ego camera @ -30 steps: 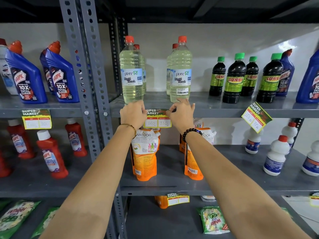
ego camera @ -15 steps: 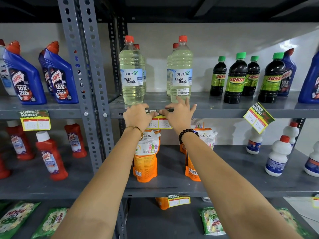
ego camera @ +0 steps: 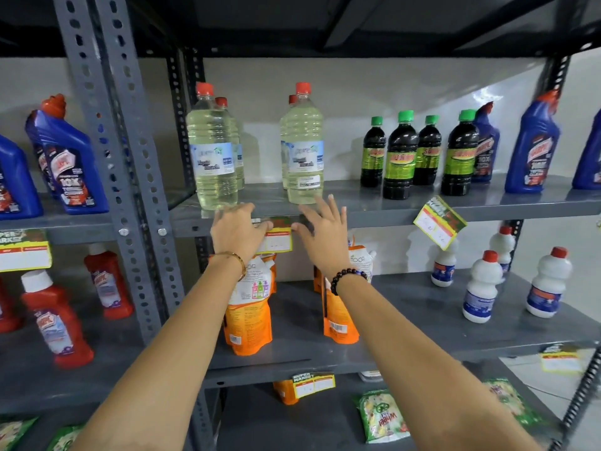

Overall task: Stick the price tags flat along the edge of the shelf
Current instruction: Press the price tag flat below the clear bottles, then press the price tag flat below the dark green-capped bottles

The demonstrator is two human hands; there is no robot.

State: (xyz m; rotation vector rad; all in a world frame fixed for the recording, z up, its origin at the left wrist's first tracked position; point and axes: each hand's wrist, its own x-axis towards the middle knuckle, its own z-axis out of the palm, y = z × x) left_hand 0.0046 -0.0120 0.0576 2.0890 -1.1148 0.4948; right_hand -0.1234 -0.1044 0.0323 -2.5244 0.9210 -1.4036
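Observation:
A yellow price tag [ego camera: 279,237] hangs level on the front edge of the grey shelf [ego camera: 374,214], below the clear bleach bottles. My left hand [ego camera: 235,231] lies against the tag's left end, fingers touching it. My right hand [ego camera: 322,229] is just right of the tag with fingers spread, its thumb near the tag's right edge. Neither hand grips anything. Further right on the same edge a second price tag [ego camera: 439,222] hangs crooked, tilted down to the right.
Clear bleach bottles [ego camera: 213,151] and dark green-capped bottles [ego camera: 400,157] stand on the shelf just behind the hands. A grey upright post [ego camera: 130,177] rises on the left. Orange pouches [ego camera: 248,307] sit below. Other tags [ego camera: 24,250] hang on neighbouring shelf edges.
Both hands have loosened from pressing the tag; the right hand's fingers have spread and lifted slightly. The view has shifted right and the image is blurred.

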